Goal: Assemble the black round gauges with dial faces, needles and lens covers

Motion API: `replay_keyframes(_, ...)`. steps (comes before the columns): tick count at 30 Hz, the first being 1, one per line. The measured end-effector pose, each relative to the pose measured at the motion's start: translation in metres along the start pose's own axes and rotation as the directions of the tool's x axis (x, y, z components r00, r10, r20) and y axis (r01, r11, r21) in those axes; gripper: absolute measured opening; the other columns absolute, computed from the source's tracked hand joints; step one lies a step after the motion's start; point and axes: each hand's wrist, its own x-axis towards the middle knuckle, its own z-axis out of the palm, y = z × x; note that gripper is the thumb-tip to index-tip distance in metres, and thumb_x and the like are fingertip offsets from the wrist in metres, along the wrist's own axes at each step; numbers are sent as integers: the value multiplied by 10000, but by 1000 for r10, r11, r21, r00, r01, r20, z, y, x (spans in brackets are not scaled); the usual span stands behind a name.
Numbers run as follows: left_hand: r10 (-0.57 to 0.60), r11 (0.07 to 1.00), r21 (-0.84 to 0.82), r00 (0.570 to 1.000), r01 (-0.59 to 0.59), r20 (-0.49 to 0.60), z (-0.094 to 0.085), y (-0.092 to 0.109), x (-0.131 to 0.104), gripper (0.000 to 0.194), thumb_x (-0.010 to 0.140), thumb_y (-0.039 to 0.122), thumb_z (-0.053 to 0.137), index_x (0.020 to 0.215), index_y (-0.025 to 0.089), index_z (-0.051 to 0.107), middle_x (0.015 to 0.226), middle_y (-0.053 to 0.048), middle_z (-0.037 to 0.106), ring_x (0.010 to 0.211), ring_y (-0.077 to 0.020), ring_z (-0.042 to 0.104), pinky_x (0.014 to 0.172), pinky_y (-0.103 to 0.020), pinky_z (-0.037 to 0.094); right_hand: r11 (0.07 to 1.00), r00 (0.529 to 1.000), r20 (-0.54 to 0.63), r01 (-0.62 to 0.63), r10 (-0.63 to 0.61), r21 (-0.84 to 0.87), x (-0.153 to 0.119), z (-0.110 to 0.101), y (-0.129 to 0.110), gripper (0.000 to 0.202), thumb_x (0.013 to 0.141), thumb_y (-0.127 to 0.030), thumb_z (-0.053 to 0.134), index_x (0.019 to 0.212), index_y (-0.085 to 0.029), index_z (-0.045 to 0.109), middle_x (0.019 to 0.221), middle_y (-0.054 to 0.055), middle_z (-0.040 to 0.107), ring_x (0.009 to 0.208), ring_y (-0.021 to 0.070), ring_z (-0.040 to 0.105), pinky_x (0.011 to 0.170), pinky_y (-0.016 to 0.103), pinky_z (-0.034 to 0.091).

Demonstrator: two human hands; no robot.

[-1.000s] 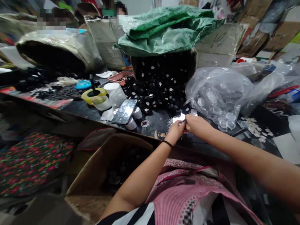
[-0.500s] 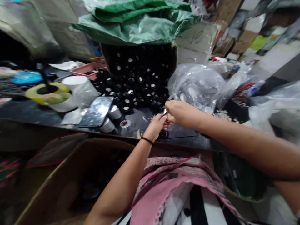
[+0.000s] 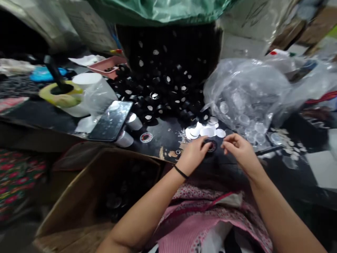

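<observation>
Piece [image 3: 212, 146], black, round, in left fingers [image 3: 206, 147]

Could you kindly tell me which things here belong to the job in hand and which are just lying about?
Likely in use:
black round piece, held by the left hand
white discs
black pile
clear bag

Probably just lying about:
phone
yellow roll
pink tray

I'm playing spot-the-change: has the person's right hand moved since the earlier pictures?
Yes: against the clear plastic bag, the right hand is further right and nearer the person, now apart from the left hand.
</observation>
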Motion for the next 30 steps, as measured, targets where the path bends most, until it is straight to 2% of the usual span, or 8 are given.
replay_keyframes(5,176,948,262,983,-181,45,26,11,5,264,970,278,626,1198,160,683,1110,-109,733,1066,-252,678,996,-469,510,988,988,-133,-61,81,145,-1,-9,13,261,695,-373,784,808,-186,642,633,-21,633,569,122,585,590,262,482)
replay_keyframes(7,219,913,349,975,-214,25,27,13,3,309,974,319,611,1236,171,682,1073,-125,738,1032,-257,682,962,-421,525,975,975,-175,-104,139,196,-3,-13,18,285,650,-368,831,793,-188,663,638,-20,631,564,116,571,585,256,469)
replay_keyframes(9,257,878,423,966,-224,-22,15,11,-6,331,980,355,594,1261,200,674,1079,-114,734,1019,-247,678,942,-389,533,962,967,-166,-153,193,228,-7,-16,25,313,632,-380,857,792,-191,667,656,-14,640,564,114,571,585,254,464)
replay_keyframes(11,280,845,498,954,-193,-105,-12,3,-23,310,1002,349,552,1257,217,666,1125,-92,726,1056,-231,664,977,-393,520,951,962,-151,-187,229,248,-12,-18,32,335,641,-402,867,809,-196,664,703,-1,663,570,114,577,592,256,468)
replay_keyframes(14,265,779,627,916,-18,-302,-63,-18,-54,304,1027,275,478,1259,183,652,1242,-149,690,1210,-280,595,1083,-501,429,950,960,-135,-210,245,231,-20,-20,41,339,699,-442,849,851,-208,657,768,13,682,593,121,582,602,266,471)
replay_keyframes(17,234,691,715,903,107,-362,-96,-41,-79,407,1004,271,514,1392,159,562,1456,-202,566,1396,-337,462,1179,-585,284,963,968,-104,-210,229,169,-22,-19,42,325,754,-473,815,878,-215,661,768,16,675,618,137,585,607,276,469)
replay_keyframes(24,183,574,800,924,176,-335,-93,-61,-85,470,1006,301,510,1427,92,521,1509,-247,510,1433,-381,424,1201,-653,186,984,984,-75,-155,162,92,-15,-18,29,302,781,-498,787,882,-233,683,672,8,650,621,161,607,599,275,485)
replay_keyframes(30,211,574,812,940,101,-267,-90,-60,-73,456,1016,287,484,1436,111,511,1422,-222,595,1386,-337,495,1196,-599,287,978,983,-77,-154,166,142,-16,-15,27,253,780,-435,805,870,-234,680,748,11,669,624,148,603,599,268,486)
